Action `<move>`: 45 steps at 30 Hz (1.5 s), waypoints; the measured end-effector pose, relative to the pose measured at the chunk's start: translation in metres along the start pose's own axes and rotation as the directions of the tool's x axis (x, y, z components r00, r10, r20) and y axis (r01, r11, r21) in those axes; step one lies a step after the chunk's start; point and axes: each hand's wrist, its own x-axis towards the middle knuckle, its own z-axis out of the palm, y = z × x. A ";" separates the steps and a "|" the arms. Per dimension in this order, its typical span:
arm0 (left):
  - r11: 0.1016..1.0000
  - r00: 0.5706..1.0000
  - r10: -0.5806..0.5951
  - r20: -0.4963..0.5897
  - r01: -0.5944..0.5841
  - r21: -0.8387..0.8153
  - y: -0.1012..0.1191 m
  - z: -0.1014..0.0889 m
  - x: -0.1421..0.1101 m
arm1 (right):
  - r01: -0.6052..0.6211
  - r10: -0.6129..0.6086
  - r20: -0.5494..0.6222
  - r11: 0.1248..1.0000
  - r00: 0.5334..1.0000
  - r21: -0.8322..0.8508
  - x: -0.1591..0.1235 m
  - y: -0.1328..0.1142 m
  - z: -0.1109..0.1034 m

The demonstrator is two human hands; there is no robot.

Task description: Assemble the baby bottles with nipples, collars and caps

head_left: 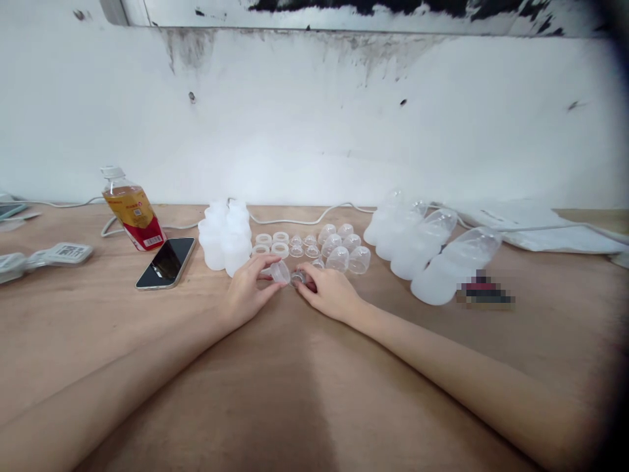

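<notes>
My left hand [249, 292] is closed on a translucent bottle ring [280, 272], tilted with its wide side to the right. Close beside it, my right hand [330, 288] pinches a clear silicone nipple [297, 278], partly hidden by the fingers. Just beyond both hands, several white screw rings [263, 238] lie in rows. To their right stand several clear nipples [311, 250], then several clear dome caps [359, 259]. A cluster of frosted baby bottle bodies [236, 242] stands left of the rings.
On the right is a row of frosted bottles with clear caps [435, 278], beside a pixelated dark patch [485, 292]. A phone [167, 263] and a drink bottle [135, 216] are on the left. A white cable [314, 221] runs along the wall, near a white plastic bag [531, 229].
</notes>
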 end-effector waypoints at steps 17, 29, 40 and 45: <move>0.998 0.999 -0.048 -0.002 0.048 -0.050 0.002 -0.001 0.000 | 0.024 0.010 -0.157 0.975 0.988 0.219 -0.002 0.001 -0.003; 0.991 0.993 -0.118 -0.031 0.115 -0.071 0.007 -0.001 0.000 | 0.054 0.063 -0.310 0.934 0.949 0.354 -0.003 0.002 -0.003; 0.993 0.996 -0.088 -0.009 0.087 -0.073 0.008 0.000 0.000 | 0.043 0.103 -0.340 0.917 0.935 0.396 -0.004 0.003 -0.002; 0.995 0.997 -0.079 0.019 0.080 -0.064 0.009 0.000 0.000 | 0.107 0.082 -0.412 0.903 0.908 0.415 -0.005 0.001 -0.002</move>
